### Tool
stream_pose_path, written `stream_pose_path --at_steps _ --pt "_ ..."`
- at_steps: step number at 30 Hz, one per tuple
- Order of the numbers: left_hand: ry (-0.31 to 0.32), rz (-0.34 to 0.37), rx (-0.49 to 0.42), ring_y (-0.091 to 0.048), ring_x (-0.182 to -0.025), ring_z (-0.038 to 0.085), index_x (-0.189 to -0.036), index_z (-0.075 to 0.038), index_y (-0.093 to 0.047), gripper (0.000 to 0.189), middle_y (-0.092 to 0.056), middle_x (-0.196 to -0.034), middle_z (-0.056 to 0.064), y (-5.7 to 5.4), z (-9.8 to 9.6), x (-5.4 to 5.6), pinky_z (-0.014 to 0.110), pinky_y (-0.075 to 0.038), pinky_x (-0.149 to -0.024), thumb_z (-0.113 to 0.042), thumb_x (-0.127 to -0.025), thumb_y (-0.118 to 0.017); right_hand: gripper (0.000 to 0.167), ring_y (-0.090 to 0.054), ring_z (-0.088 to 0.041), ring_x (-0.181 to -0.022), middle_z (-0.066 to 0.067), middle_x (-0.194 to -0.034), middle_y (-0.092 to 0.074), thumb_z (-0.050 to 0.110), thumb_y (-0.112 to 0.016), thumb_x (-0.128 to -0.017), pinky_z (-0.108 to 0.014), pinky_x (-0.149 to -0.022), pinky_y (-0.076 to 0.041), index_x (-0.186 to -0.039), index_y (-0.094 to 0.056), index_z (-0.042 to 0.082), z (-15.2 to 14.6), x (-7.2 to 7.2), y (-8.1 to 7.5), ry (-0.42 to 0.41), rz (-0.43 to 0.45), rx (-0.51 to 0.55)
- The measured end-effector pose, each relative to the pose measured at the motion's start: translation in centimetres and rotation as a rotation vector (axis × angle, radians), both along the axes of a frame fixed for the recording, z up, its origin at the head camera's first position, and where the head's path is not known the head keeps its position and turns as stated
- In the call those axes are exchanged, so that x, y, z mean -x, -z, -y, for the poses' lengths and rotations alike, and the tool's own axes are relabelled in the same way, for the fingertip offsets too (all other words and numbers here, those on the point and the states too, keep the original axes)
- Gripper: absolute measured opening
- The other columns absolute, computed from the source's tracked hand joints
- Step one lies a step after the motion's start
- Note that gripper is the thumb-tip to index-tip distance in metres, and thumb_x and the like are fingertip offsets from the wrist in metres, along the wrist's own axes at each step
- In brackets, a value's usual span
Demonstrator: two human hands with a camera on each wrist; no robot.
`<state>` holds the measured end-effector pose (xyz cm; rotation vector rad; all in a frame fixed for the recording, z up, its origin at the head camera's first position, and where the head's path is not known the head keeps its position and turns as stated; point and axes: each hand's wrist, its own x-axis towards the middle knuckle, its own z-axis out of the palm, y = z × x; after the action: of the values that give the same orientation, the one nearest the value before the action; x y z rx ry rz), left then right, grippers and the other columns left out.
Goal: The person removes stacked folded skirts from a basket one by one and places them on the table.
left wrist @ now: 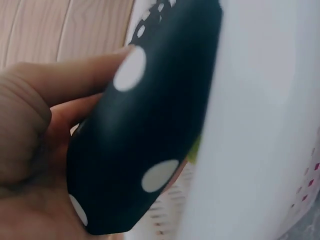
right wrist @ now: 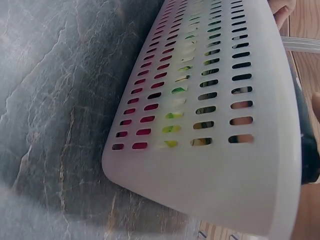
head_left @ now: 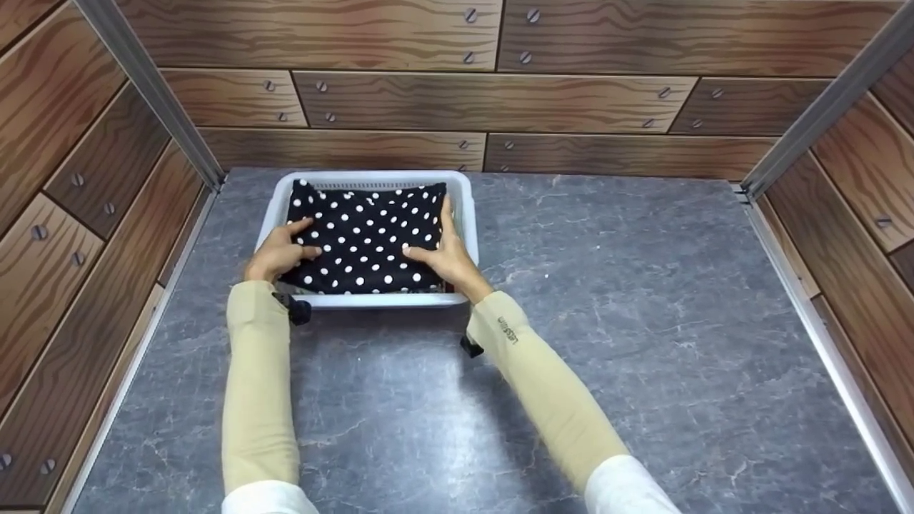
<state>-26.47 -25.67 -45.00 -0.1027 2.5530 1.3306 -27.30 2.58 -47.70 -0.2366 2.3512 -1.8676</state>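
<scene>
A folded black cloth with white polka dots lies across the top of a white plastic basket. My left hand grips its left side, thumb on top and fingers round the edge. At the opposite side my right hand holds the cloth, its thumb on the upper face and its fingers down along the edge, inside the basket rim. Up close in the left wrist view, the dotted cloth is bent between thumb and fingers beside the rim. Only a dark strip of it shows past the basket wall in the right wrist view.
Through the basket's slots show pink, green and yellow layers beneath the cloth. The basket stands on a grey marbled surface, near the back left corner. Wood-patterned panels with metal frame bars enclose the back and sides.
</scene>
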Motion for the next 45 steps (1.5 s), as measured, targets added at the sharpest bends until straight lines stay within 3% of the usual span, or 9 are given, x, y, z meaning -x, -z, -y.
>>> stream_pose_path --at_steps 4,8,11,14,18,21,26,34,45 --pt "-0.02 -0.038 0.07 -0.044 -0.128 0.034 -0.153 -0.001 -0.028 0.073 -0.031 -0.154 0.028 -0.3 -1.0 0.0 0.04 -0.04 -0.11 -0.002 -0.088 -0.062 0.116 -0.001 -0.024 -0.153 -0.004 -0.166 0.002 -0.004 -0.076 -0.076 -0.04 -0.124 -0.009 -0.159 0.001 0.022 0.0 0.1 -0.2 -0.004 -0.001 0.005" --pt "-0.036 -0.033 0.107 -0.038 -0.135 0.039 -0.153 -0.002 -0.028 0.075 -0.031 -0.154 0.029 -0.2 -1.3 -0.2 0.045 -0.032 -0.116 -0.001 -0.086 -0.063 0.102 -0.013 -0.026 -0.152 -0.001 -0.165 -0.016 -0.012 -0.07 -0.075 -0.046 -0.122 -0.017 -0.157 -0.022 0.024 0.1 0.2 -0.4 -0.049 0.04 -0.015" --pt "-0.021 -0.025 0.111 -0.05 -0.12 0.035 -0.153 -0.002 -0.028 0.075 -0.033 -0.152 0.031 -0.2 -1.1 -0.4 0.041 -0.041 -0.108 -0.003 -0.087 -0.063 0.084 -0.026 -0.026 -0.147 -0.006 -0.159 -0.034 -0.015 -0.066 -0.075 -0.043 -0.121 -0.023 -0.149 -0.043 0.017 0.0 0.3 -0.3 -0.081 0.065 -0.019" --pt "-0.002 -0.003 0.053 -0.057 -0.084 0.019 -0.153 -0.001 -0.027 0.074 -0.036 -0.149 0.031 -0.1 -0.7 -0.4 0.026 -0.051 -0.079 -0.002 -0.089 -0.063 0.072 -0.041 -0.024 -0.135 -0.012 -0.151 -0.045 -0.016 -0.062 -0.076 -0.038 -0.115 -0.035 -0.142 -0.053 0.011 0.0 0.3 -0.4 -0.092 0.1 -0.021" --pt "0.002 0.001 -0.006 -0.048 -0.07 0.009 -0.153 -0.002 -0.03 0.073 -0.039 -0.146 0.029 0.2 -0.1 -0.4 0.016 -0.044 -0.062 0.0 -0.088 -0.063 0.067 -0.055 -0.022 -0.11 -0.018 -0.144 -0.048 -0.016 -0.06 -0.078 -0.034 -0.097 -0.052 -0.14 -0.054 0.008 -0.2 0.2 -0.6 -0.068 0.158 -0.021" --pt "-0.009 -0.028 -0.027 -0.053 -0.102 0.022 -0.151 -0.004 -0.034 0.071 -0.035 -0.151 0.027 0.3 0.1 -0.6 0.022 -0.047 -0.086 0.002 -0.087 -0.064 0.069 -0.058 -0.022 -0.1 -0.02 -0.144 -0.047 -0.016 -0.059 -0.078 -0.032 -0.088 -0.056 -0.143 -0.05 0.006 -0.4 0.3 -0.9 -0.055 0.164 -0.011" --pt "-0.044 -0.061 -0.138 -0.028 -0.139 0.031 -0.152 -0.006 -0.034 0.073 -0.025 -0.159 0.023 -0.3 0.0 -0.9 0.04 -0.029 -0.116 0.007 -0.085 -0.061 0.072 -0.058 -0.022 -0.1 -0.02 -0.144 -0.047 -0.016 -0.059 -0.078 -0.031 -0.088 -0.056 -0.146 -0.045 0.004 -0.9 0.6 -1.7 -0.062 0.162 -0.028" --pt "-0.047 -0.131 -0.134 -0.035 -0.135 0.031 -0.151 -0.009 -0.037 0.074 -0.032 -0.155 0.024 -1.4 -0.6 -1.3 0.042 -0.029 -0.116 0.009 -0.083 -0.061 0.069 -0.059 -0.02 -0.092 -0.025 -0.131 -0.053 -0.018 -0.058 -0.078 -0.024 -0.07 -0.058 -0.143 -0.048 0.002 -1.8 0.5 -2.8 -0.102 0.235 0.011" --pt "-0.074 -0.24 -0.195 -0.036 -0.135 0.032 -0.15 -0.009 -0.04 0.072 -0.034 -0.154 0.024 -2.8 -2.5 -2.0 0.042 -0.029 -0.116 0.007 -0.084 -0.063 0.065 -0.056 -0.023 -0.103 -0.022 -0.138 -0.052 -0.018 -0.057 -0.078 -0.025 -0.081 -0.055 -0.14 -0.052 0.002 -3.9 0.2 -4.2 -0.096 0.077 0.032"
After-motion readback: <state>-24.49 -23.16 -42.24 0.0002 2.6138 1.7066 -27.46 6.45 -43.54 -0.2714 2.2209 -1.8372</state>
